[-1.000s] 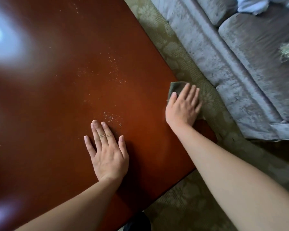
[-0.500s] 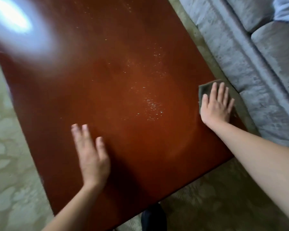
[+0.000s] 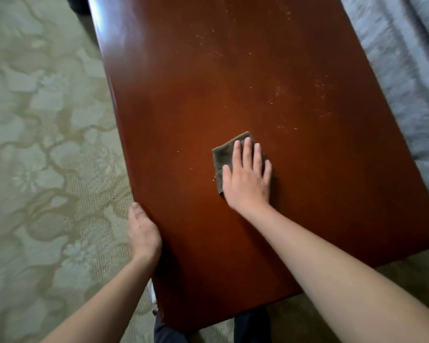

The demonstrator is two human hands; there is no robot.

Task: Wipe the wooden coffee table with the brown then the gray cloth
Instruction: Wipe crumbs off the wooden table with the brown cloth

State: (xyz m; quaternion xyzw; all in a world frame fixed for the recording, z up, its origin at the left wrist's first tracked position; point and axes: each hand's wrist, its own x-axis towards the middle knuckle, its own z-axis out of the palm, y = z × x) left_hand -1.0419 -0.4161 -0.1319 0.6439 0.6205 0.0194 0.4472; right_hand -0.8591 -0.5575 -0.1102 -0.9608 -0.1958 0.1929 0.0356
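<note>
Patterned pale-green carpet [image 3: 47,144] fills the left side. Left hand [image 3: 141,231] is on the coffee table's [image 3: 233,95] left edge, close to the near-left corner: thumb lies along the edge pointing away from the person, palm butted against the side, fingers out of sight under the top, so can't tell whether they actually clamp it. Tabletop is glossy red-brown wood, with window glare on the far-left corner. Brown cloth [image 3: 224,154] lies flat on the top, folded to a small rectangle, roughly mid-table, a bit nearer the left edge than the right and well clear of the near edge. Right hand [image 3: 248,177] is palm-down on it, fingers straight and slightly fanned, pressing flat, nothing pinched; it covers most of the cloth, leaving the far-left corner and a strip along the left side showing. A few pale crumbs [image 3: 214,178] sit right at the cloth's left side, two more further left. A wider scatter of specks [image 3: 320,85] runs across the far-right part of the top toward the right edge. Gray plush sofa [image 3: 394,58] stands just beside the table's right edge. Dark trouser legs [image 3: 169,332] show below the near edge.
</note>
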